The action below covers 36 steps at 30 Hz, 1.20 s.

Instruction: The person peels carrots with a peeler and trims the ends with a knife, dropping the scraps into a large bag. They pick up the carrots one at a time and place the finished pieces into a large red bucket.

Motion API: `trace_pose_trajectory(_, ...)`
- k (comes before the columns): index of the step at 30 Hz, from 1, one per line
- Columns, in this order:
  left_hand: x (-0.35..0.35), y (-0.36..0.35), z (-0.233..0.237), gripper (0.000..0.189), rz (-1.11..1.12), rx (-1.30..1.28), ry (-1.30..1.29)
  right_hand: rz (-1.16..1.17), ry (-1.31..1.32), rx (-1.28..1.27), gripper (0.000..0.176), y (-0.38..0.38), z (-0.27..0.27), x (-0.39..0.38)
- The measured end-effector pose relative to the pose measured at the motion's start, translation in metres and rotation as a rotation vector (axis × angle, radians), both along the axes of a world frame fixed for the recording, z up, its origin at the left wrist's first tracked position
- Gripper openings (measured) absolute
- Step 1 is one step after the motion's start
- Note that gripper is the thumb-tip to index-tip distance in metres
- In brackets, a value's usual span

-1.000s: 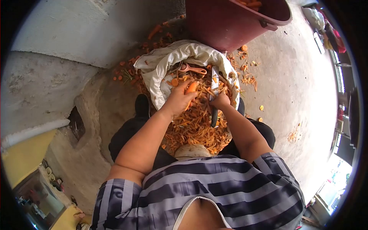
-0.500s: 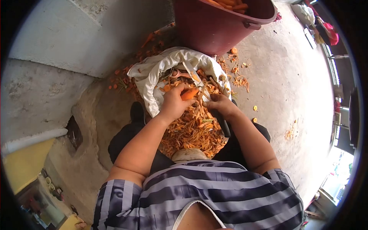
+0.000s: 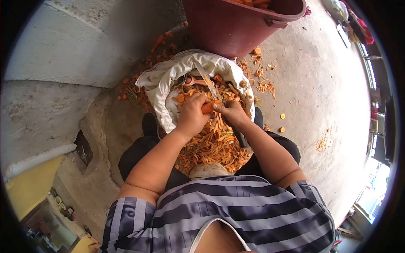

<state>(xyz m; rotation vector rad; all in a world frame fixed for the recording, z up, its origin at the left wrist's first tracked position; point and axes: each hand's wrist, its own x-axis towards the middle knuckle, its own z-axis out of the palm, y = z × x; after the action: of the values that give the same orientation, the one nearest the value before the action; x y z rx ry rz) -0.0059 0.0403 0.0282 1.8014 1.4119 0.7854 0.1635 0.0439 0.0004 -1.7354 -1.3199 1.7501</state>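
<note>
An orange carrot (image 3: 208, 107) is held in my left hand (image 3: 193, 114), its fingers wrapped around it. My right hand (image 3: 234, 114) grips a long knife (image 3: 206, 78) with a black handle (image 3: 240, 138); the blade points away from me, up and left. The right thumb rests against the end of the carrot, where the blade passes close by. Whether the edge is cutting into it is hidden by the fingers. Both hands are over a white sack (image 3: 157, 86) with rolled-down edges, filled with carrot peelings (image 3: 213, 147).
A large dark red tub (image 3: 240, 33) containing carrots (image 3: 257, 2) stands just beyond the sack. Scraps (image 3: 266, 86) and cut carrot ends (image 3: 282, 116) lie on the concrete floor (image 3: 312, 101). A grey wall (image 3: 55, 46) rises at the left.
My right hand has moved left, bringing its thumb onto the carrot, and the knife has shifted left with it. My left hand still holds the carrot.
</note>
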Motion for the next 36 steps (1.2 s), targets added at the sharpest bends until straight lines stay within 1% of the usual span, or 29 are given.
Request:
trace_pose_trajectory(1, 0.0, 0.0, -0.001, 0.024, 0.001, -0.024, -0.001, -0.004, -0.011, -0.015, 0.058, 0.001, 0.002, -0.001)
trace_pose_trajectory(4, 0.001, 0.001, -0.003, 0.024, 0.012, -0.024, 0.015, -0.023, -0.076, -0.023, 0.07, 0.002, 0.001, -0.005)
trace_pose_trajectory(8, 0.002, 0.002, -0.005, 0.023, 0.027, 0.009, 0.06, 0.006, -0.136, 0.03, 0.07, 0.003, -0.003, -0.008)
trace_pose_trajectory(10, 0.002, 0.002, -0.007, 0.022, 0.039, 0.023, 0.083, -0.01, -0.182, 0.023, 0.068, 0.005, 0.016, -0.013)
trace_pose_trajectory(14, 0.001, 0.003, -0.013, 0.023, 0.041, 0.035, 0.117, -0.007, -0.165, 0.001, 0.067, 0.005, 0.01, -0.014)
trace_pose_trajectory(17, 0.001, 0.003, -0.013, 0.028, 0.033, 0.032, 0.18, -0.006, -0.154, -0.047, 0.065, 0.004, 0.005, -0.013)
trace_pose_trajectory(19, 0.001, 0.005, -0.008, 0.028, 0.063, -0.055, 0.2, -0.006, -0.161, -0.085, 0.062, 0.007, 0.002, -0.012)
trace_pose_trajectory(20, 0.0, 0.007, -0.007, 0.027, 0.078, -0.098, 0.21, -0.044, -0.111, -0.098, 0.06, 0.009, 0.004, -0.011)
trace_pose_trajectory(22, -0.004, 0.01, -0.029, 0.023, 0.147, -0.313, -0.106, -0.119, -0.009, -0.124, 0.058, 0.013, 0.013, -0.005)
trace_pose_trajectory(23, -0.007, 0.012, -0.041, 0.022, 0.182, -0.418, -0.264, -0.084, -0.005, -0.008, 0.06, 0.012, 0.015, -0.004)
trace_pose_trajectory(24, -0.007, 0.016, -0.037, 0.021, 0.195, -0.575, -0.459, -0.049, 0.002, 0.108, 0.062, 0.011, 0.016, -0.003)
trace_pose_trajectory(25, -0.009, 0.016, -0.031, 0.022, 0.261, -0.753, -0.612, -0.015, 0.008, 0.225, 0.065, 0.01, 0.017, -0.003)
trace_pose_trajectory(26, -0.01, 0.017, -0.025, 0.024, 0.326, -0.93, -0.766, 0.012, -0.097, 0.286, 0.075, 0.01, 0.018, -0.005)
trace_pose_trajectory(27, -0.01, 0.019, -0.018, 0.025, 0.39, -1.107, -0.921, 0.079, -0.196, 0.334, 0.077, 0.009, 0.021, -0.007)
trace_pose_trajectory(29, -0.005, 0.018, -0.019, 0.03, 0.449, -1.119, -1.011, 0.212, -0.395, 0.428, 0.083, 0.002, 0.033, -0.014)
trace_pose_trajectory(30, -0.002, 0.016, -0.013, 0.031, 0.462, -1.103, -1.038, 0.236, -0.408, 0.413, 0.085, 0.001, 0.04, -0.017)
trace_pose_trajectory(32, 0.002, 0.013, -0.01, 0.034, 0.455, -1.048, -1.086, 0.252, -0.478, 0.446, 0.083, -0.003, 0.048, -0.023)
trace_pose_trajectory(34, 0.002, 0.011, -0.015, 0.034, 0.449, -1.042, -0.996, 0.256, -0.519, 0.495, 0.082, -0.005, 0.047, -0.025)
trace_pose_trajectory(36, 0.003, 0.011, -0.016, 0.034, 0.45, -1.039, -0.938, 0.261, -0.546, 0.472, 0.08, -0.005, 0.049, -0.026)
